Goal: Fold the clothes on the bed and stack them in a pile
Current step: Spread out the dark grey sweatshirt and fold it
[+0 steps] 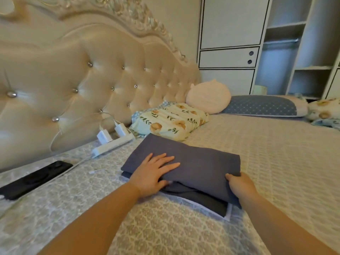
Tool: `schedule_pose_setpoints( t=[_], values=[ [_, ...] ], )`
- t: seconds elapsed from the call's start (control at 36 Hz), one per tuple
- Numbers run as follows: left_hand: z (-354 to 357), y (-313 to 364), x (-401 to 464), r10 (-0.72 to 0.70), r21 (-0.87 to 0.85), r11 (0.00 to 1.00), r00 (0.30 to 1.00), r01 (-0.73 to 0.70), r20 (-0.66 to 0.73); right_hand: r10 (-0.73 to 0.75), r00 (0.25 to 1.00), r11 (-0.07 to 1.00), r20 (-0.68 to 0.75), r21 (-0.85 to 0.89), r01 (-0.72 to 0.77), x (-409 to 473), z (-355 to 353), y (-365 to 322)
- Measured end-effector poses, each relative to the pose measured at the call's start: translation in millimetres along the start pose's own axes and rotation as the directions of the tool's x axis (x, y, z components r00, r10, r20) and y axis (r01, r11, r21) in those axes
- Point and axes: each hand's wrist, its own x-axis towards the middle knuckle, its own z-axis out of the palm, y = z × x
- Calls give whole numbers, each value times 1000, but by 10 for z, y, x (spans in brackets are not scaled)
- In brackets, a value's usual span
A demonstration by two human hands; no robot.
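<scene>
My forearms reach out over the bed (276, 162), and both hands meet the folded grey cloth (202, 162), which is my landmark here. My left hand (154, 173) lies flat on the cloth's left part, fingers straight and spread, pressing it down. My right hand (241, 184) is at the cloth's near right corner, thumb on top and the fingers tucked out of sight beneath the fold, so it seems to pinch that edge, though I cannot see the fingers themselves. The two hands are well apart, one on each side of the cloth.

The cloth lies on the bed, on top of a darker folded piece (206, 201) whose pale-trimmed corner sticks out on the near side of the cloth.

Left of the cloth, a black phone (35, 179) lies on the bed, with a thin white cable running from it. Beyond the cloth to the left sits a white power strip (114, 144) with two chargers plugged in. Just behind the cloth is a floral pillow (171, 120), touching or nearly touching its far edge. Farther behind it to the right are a round cream cushion (209, 96) and a blue dotted pillow (261, 105). The tufted headboard (92, 74) rises behind the cloth on the left, and a white wardrobe (231, 43) stands farthest back.
</scene>
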Motion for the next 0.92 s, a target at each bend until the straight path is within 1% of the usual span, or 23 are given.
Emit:
schedule_pose_setpoints(
  t=[0.08,0.11,0.14,0.19,0.22,0.28,0.31,0.33,0.36,0.39,0.42,0.44,0.47,0.5,0.53,0.56,0.61,0.72,0.75,0.78,0.83,0.89,0.92],
  values=[
    [-139,-128,15,-86,76,994,994,80,73,-35,993,986,115,168,16,-80,68,-100],
    [-167,-163,10,-116,80,991,990,109,86,-57,989,980,137,195,29,-99,93,-115],
    [-181,-185,2,-132,65,990,987,127,87,-94,988,984,125,164,72,-113,113,-122],
    [-184,-171,-35,-129,11,992,988,128,86,-144,989,989,39,28,143,-123,110,-101],
    [-190,-147,-51,-114,-7,993,990,115,84,-143,990,990,-11,-13,143,-109,96,-86],
    [-226,-77,-56,-94,-51,994,992,99,86,-86,994,995,-60,-47,84,-85,49,-64],
    [-262,-27,-42,-106,-99,988,990,115,90,-73,993,995,-91,-77,66,-68,29,-49],
    [-304,23,-11,-139,-171,973,986,154,95,-106,986,982,-131,-167,83,-65,19,-45],
    [-335,64,35,-193,-246,946,976,214,105,-197,966,938,-169,-319,136,-80,24,-55],
    [-347,98,89,-256,-290,914,958,282,125,-339,922,852,-185,-477,217,-112,48,-76],
    [-342,124,144,-311,-278,896,937,345,160,-483,864,737,-143,-599,313,-140,88,-105],
    [-313,141,187,-352,-208,896,914,391,203,-567,822,628,-44,-670,397,-160,140,-132],
    [-262,153,215,-379,-122,901,893,416,244,-585,807,541,79,-704,461,-158,199,-137],
    [-197,157,222,-395,-66,903,879,426,269,-550,813,485,191,-720,497,-146,259,-116],
    [-137,156,211,-407,-54,898,871,436,275,-482,834,472,269,-722,506,-117,312,-62],
    [-94,154,196,-420,-65,890,867,451,269,-419,853,489,310,-714,500,-93,348,2],
    [-68,155,183,-446,-62,876,852,478,273,-374,872,533,315,-697,480,-63,367,87],
    [-245,323,245,-517,98,846,760,524,395,-303,882,551,362,-689,472,-126,229,86],
    [-325,430,262,-524,123,844,754,522,396,-294,878,563,379,-673,479,-186,143,90],
    [-398,578,270,-513,127,854,774,505,371,-301,869,573,392,-654,494,-277,32,114],
    [-491,995,250,-435,69,899,859,433,269,-363,844,568,395,-624,536,-522,-249,243],
    [-507,1546,180,-311,-48,945,936,323,166,-441,835,569,330,-617,544,-811,-600,477],
    [-494,1850,131,-244,-103,961,962,257,126,-461,842,582,280,-622,525,-961,-798,621]
  ],
)
